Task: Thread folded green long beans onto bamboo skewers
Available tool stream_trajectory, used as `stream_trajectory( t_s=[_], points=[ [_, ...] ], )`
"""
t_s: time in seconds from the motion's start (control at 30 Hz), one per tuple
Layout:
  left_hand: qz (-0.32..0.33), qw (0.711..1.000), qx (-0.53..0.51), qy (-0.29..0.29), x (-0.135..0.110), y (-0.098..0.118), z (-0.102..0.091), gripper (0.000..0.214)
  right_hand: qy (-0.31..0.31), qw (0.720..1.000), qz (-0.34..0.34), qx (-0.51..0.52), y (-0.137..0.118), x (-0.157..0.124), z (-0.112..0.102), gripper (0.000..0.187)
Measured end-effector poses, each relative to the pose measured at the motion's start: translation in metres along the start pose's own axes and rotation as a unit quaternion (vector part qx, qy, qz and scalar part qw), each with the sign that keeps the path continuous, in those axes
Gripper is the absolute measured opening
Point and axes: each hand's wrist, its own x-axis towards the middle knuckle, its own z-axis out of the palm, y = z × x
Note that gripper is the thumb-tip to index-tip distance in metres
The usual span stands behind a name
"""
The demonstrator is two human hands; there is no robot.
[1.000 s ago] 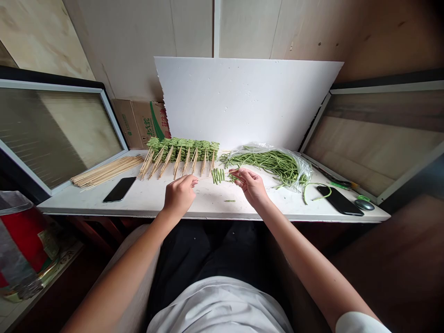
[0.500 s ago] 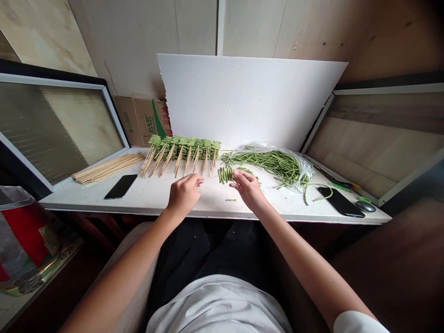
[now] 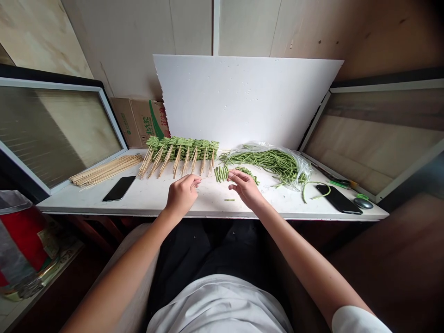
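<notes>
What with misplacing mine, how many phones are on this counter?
2. One black phone lies on the white counter, just in front of the bundle of bamboo skewers. The other black phone lies right of the plastic bag of green beans. Another could be hidden under that bag.

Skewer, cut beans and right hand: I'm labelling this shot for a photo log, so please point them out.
Skewer [image 3: 208, 177]: head view, on its bare shaft.
Cut beans [image 3: 221, 174]: head view, on the middle of the bunch.
Right hand [image 3: 245, 187]: head view, on the back of the hand.

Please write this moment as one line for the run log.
left hand: holds skewer | right hand: beside threaded beans | nearby: plastic bag
</notes>
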Motion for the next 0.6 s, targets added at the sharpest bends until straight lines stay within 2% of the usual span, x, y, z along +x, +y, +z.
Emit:
stream_trajectory(
  t_s=[0.17, 0.33, 0.6],
  points=[
    [-0.005, 1.0, -0.014, 0.019, 0.002, -0.001, -0.002, 0.025, 0.023, 1.0, -0.004, -0.009, -0.002, 0.005, -0.008, 0.037],
    [-0.003, 1.0, -0.012, 0.02, 0.002, -0.003, -0.002, 0.024, 0.015, 0.999, -0.01, 0.04, -0.008, 0.007, -0.015, 0.033],
    [-0.018, 1.0, 0.012, 0.009, 0.004, -0.006, -0.003, 0.023, 0.023, 0.999, -0.019, 0.041, -0.017, 0.007, -0.018, 0.038]
  ],
)
